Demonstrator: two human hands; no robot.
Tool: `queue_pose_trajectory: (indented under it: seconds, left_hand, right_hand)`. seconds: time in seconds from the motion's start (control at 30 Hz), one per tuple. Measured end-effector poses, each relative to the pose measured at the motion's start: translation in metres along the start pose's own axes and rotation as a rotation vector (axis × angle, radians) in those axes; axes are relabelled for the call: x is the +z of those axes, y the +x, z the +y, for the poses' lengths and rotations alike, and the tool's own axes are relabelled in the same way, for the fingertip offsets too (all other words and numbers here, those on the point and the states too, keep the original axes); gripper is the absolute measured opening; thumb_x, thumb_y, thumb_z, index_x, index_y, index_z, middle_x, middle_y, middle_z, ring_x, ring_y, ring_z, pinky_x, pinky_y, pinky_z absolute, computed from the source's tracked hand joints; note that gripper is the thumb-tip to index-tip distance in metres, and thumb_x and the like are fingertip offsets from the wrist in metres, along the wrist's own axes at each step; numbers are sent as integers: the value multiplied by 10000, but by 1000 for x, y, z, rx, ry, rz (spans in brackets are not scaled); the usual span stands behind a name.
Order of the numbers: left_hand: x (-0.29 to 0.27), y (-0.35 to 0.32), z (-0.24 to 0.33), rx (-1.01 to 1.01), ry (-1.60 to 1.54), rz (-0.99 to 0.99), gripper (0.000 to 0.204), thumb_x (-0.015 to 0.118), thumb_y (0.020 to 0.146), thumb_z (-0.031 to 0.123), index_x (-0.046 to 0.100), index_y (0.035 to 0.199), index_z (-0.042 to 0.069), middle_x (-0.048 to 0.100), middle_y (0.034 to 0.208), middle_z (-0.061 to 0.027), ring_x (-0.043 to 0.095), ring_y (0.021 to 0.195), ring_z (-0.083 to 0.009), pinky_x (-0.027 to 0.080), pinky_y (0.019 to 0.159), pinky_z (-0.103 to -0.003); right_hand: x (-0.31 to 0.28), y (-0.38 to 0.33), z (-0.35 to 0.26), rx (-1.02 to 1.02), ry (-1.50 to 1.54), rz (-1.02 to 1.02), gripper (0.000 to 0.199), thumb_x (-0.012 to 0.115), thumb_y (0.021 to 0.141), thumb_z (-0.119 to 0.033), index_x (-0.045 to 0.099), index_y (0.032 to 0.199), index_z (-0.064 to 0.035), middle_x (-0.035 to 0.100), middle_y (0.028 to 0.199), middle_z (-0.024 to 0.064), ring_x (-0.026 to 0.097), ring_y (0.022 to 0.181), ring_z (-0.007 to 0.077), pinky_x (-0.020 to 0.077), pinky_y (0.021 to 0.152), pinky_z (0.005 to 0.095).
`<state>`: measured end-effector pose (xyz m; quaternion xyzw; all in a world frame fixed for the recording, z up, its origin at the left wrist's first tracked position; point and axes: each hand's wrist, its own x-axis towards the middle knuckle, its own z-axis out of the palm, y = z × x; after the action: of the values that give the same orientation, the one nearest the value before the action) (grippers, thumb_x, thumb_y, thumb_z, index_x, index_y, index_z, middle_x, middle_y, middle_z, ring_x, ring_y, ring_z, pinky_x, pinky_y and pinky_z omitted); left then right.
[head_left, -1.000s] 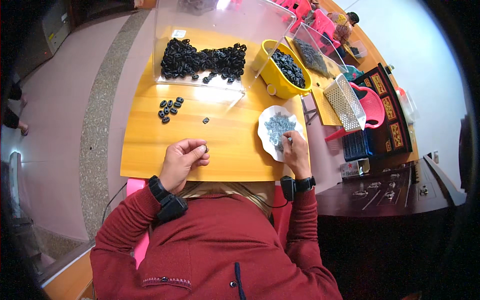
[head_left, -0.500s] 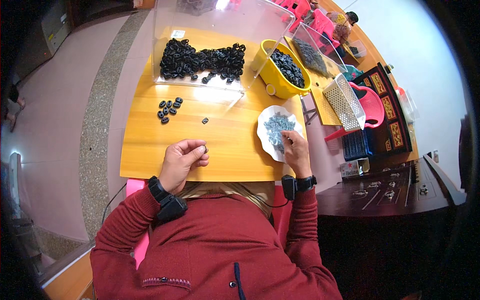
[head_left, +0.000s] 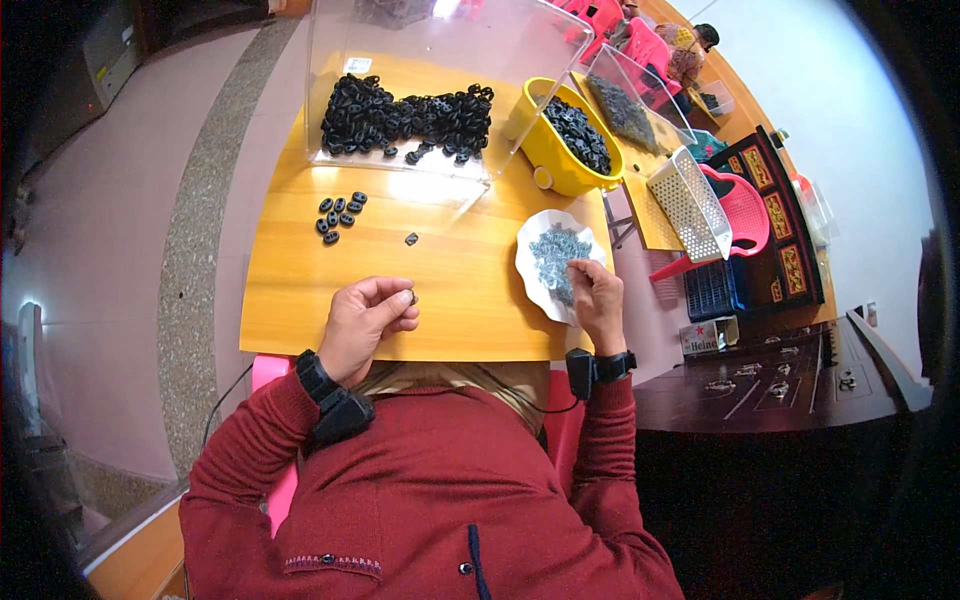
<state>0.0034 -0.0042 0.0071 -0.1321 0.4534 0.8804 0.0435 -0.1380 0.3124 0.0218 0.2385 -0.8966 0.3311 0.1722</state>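
Observation:
My left hand [head_left: 364, 322] hovers over the table's near part. Its thumb and forefinger pinch a small dark piece [head_left: 414, 298], of which only the tip shows. At the right, my right hand [head_left: 598, 298] reaches over the near rim of a white wavy-edged dish [head_left: 532, 283]. Its fingers are pinched together at a heap of tiny grey-blue bits [head_left: 556, 248], perhaps springs; whatever lies between the fingertips is hidden. Beyond my left hand lies a loose group of black oval pieces with holes [head_left: 333, 220], looking like cord locks. One small dark piece [head_left: 411, 239] lies apart from them.
A clear plastic bin [head_left: 400, 175] with many black oval pieces stands at the table's far side. Beside it is a yellow tub [head_left: 545, 160] of black parts. Further right are a white perforated basket [head_left: 690, 205] and a pink chair [head_left: 745, 215]. Another person [head_left: 685, 52] sits far off.
My right hand has shifted very slightly to the right at the dish, fingers still pinched. The left hand keeps its pinch in nearly the same place.

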Motion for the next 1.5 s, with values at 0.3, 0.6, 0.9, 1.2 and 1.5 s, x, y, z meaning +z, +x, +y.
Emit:
queue_pose_trajectory:
  seconds: [0.3,0.6,0.9,1.2,1.5]
  left_hand:
    - [-1,2,0,-4,5,-8,185,609,901,87,590,1053,-17,629,886,-51,619,765,-110,540,710,-243]
    - [-6,1,-8,15,26,-43,188,609,893,57,604,1061,-28,647,914,-63,641,790,-123,556,727,-252]
    - [1,-3,-8,-67,-60,-159,258,640,888,103,614,1113,-21,661,934,-64,649,803,-121,556,736,-241]
    - [-3,-2,-5,-107,-150,-165,176,622,903,115,642,1025,-10,663,891,-61,634,764,-104,546,703,-220]
    - [-4,-2,-7,-22,-35,-126,130,639,886,87,641,981,-1,650,851,-39,627,728,-92,551,684,-224]
  right_hand:
    - [1,3,-3,45,14,-20,99,592,900,-62,622,942,22,563,669,5,509,567,51,421,497,205]
    - [29,0,-88,433,1058,-297,130,578,934,-134,607,960,-10,577,781,36,503,596,80,438,491,220]
    - [79,-3,-130,268,1149,-505,84,601,897,-43,636,923,29,576,903,42,544,701,90,484,597,224]
    - [91,-8,-132,199,1084,-552,78,580,891,15,641,935,37,577,911,45,562,775,102,473,701,218]
    - [87,-10,-126,166,749,-568,114,590,922,-89,621,937,20,620,793,3,554,693,57,466,627,200]
